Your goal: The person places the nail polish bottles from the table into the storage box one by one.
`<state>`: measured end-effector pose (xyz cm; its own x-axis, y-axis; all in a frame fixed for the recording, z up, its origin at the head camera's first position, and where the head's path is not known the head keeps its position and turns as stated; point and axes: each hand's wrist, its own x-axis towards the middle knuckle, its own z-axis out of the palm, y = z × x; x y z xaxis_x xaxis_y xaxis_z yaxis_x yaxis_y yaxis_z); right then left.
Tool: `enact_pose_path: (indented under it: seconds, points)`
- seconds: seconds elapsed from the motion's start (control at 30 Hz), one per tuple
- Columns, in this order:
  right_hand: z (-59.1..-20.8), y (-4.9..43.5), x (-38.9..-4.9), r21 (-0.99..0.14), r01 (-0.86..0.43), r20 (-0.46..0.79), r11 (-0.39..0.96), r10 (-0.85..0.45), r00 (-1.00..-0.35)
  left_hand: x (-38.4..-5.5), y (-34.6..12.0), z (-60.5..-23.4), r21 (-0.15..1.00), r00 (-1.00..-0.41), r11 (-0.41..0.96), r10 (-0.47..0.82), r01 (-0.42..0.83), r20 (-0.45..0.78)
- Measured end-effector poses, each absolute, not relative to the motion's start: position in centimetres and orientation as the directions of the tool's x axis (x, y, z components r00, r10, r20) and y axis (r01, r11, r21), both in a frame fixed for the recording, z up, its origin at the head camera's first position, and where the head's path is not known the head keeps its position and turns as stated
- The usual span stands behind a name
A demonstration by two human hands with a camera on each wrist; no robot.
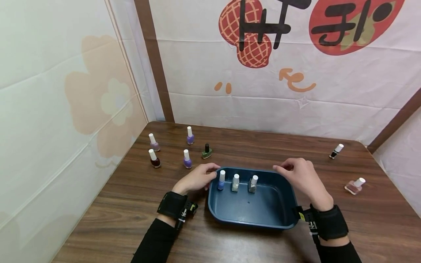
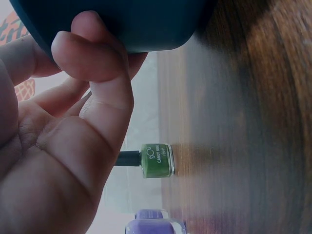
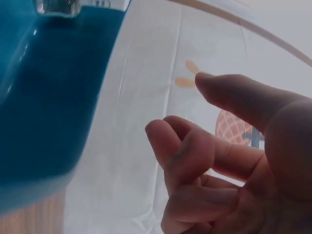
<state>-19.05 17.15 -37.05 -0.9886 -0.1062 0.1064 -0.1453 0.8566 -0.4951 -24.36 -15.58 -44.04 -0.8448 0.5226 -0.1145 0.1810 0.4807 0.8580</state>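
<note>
A dark blue plastic tray (image 1: 256, 210) sits on the table. Along its far left part stand three nail polish bottles with white caps: a blue bottle (image 1: 221, 183), a whitish bottle (image 1: 235, 185) and a grey bottle (image 1: 252, 186). My left hand (image 1: 197, 178) grips the tray's far left corner, its curled fingers against the outer wall in the left wrist view. Above the tray's far right rim is my right hand (image 1: 302, 177). Its fingers bend loosely with nothing between them, and the right wrist view shows thumb and fingertips apart.
Left of the tray stand a green bottle (image 1: 207, 152), two purple bottles (image 1: 190, 138) (image 1: 187, 161), a mauve bottle (image 1: 154, 145) and a dark red bottle (image 1: 155, 160). To the right are a black bottle (image 1: 334, 154) and a pinkish bottle (image 1: 353, 187). Printed curtains (image 1: 197, 106) hang behind the table.
</note>
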Motion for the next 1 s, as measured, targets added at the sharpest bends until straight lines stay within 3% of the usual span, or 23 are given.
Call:
enact_pose_path:
  seconds: [0.67, 1.0]
  points:
    - [-37.5, 26.2, -18.2, -0.455, 0.028, 0.231, 0.890, 0.149, -0.961, -24.4, -15.6, -44.3, 0.863, -0.848, 0.473, 0.518, 0.178, -0.109]
    - [-37.3, 30.6, -16.8, -0.482, 0.180, 0.212, 0.858, 0.313, -0.926, -24.5, -15.4, -44.4, 0.862, -0.842, 0.468, 0.530, 0.192, -0.100]
